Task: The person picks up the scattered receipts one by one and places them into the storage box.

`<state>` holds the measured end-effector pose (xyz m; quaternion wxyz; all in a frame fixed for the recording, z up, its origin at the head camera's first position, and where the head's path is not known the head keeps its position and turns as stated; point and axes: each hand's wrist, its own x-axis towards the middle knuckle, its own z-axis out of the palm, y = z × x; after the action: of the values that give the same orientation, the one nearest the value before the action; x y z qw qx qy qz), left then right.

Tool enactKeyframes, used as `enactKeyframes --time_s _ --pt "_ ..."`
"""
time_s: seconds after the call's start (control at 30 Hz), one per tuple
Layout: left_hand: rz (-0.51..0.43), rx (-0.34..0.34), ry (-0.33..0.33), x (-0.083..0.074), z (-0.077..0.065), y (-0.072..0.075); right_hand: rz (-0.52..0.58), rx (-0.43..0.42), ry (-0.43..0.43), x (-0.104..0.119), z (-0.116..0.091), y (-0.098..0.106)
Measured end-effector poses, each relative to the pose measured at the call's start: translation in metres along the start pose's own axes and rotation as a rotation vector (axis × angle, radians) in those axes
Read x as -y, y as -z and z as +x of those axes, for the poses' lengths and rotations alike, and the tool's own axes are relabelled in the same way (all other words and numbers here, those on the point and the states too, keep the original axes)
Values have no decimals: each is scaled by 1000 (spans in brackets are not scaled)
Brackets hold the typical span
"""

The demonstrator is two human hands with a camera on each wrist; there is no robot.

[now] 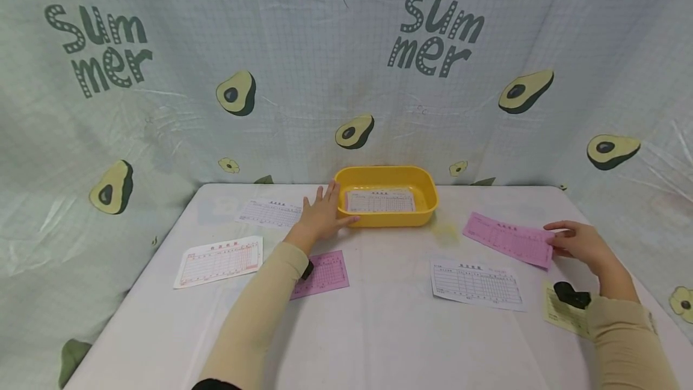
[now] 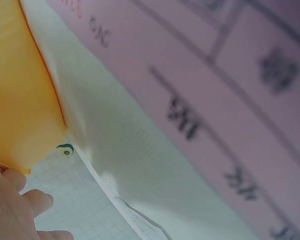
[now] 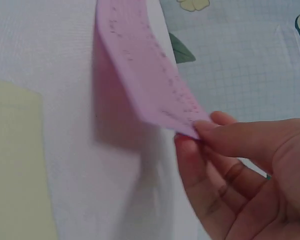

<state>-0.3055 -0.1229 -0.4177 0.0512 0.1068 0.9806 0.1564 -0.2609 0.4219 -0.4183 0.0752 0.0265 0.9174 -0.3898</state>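
Note:
My right hand [image 1: 585,245] pinches the right end of a pink printed form slip [image 1: 506,238] between thumb and fingers. In the right wrist view that slip [image 3: 140,65] bends, its near end raised off the table. My left hand [image 1: 320,216] rests against the left side of a yellow plastic tray [image 1: 387,220], fingers spread and thumb along the front wall. White slips [image 1: 381,201] lie inside the tray. Beneath the left wrist lies another pink slip [image 1: 327,272], partly hidden by the arm.
A white slip [image 1: 271,213] and a red-printed slip [image 1: 219,262] lie on the left of the white table [image 1: 390,342]. To the right are a white slip [image 1: 476,283] and a yellow slip [image 1: 565,313], partly covered by the right wrist. A patterned curtain [image 1: 303,125] hangs behind.

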Motion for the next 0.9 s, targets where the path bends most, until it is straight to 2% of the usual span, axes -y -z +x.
enactKeyframes --time_s 0.13,0.33,0.6,0.77,0.9 --pt "5 3 9 -1 0 1 25 -75 43 1 0 -5" --pt "11 7 10 0 2 -1 142 -159 89 1 0 -6" --pt "16 6 2 0 3 -1 291 -221 70 7 -3 1" --pt "18 3 4 0 2 -1 395 -233 113 16 -3 5" --pt "15 2 1 0 2 -2 409 -246 139 24 -1 10"
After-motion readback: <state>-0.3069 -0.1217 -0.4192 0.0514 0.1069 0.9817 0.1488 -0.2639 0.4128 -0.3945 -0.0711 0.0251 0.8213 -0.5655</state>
